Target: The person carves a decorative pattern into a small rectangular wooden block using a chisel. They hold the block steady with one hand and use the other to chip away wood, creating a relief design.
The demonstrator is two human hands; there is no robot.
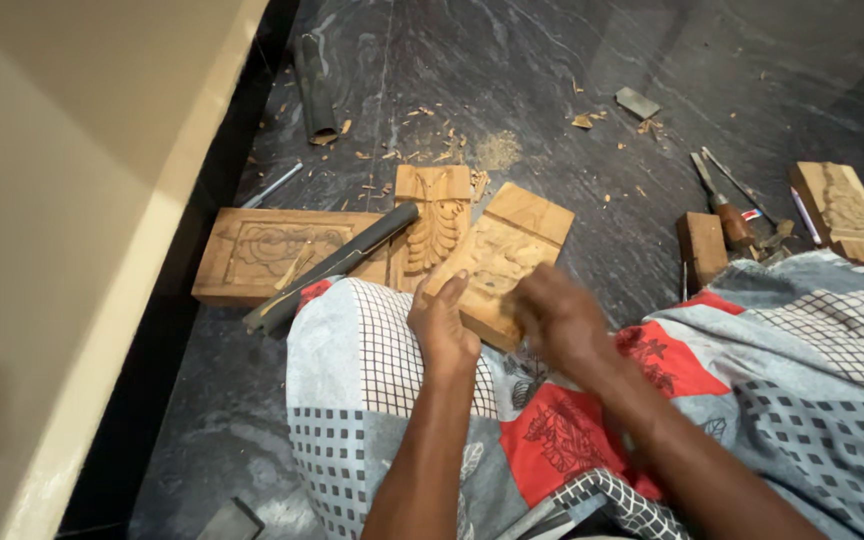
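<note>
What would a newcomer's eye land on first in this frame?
Probably the two hands at centre: the left hand steadies a carved wooden panel resting against the patterned cloth over the lap, while the right hand, blurred, works on its surface. Next, two more carved panels lie on the dark floor to the left, with a dark rod across them.

five carved wooden blocks, two hands, two dark rods (chisels too small to count).
</note>
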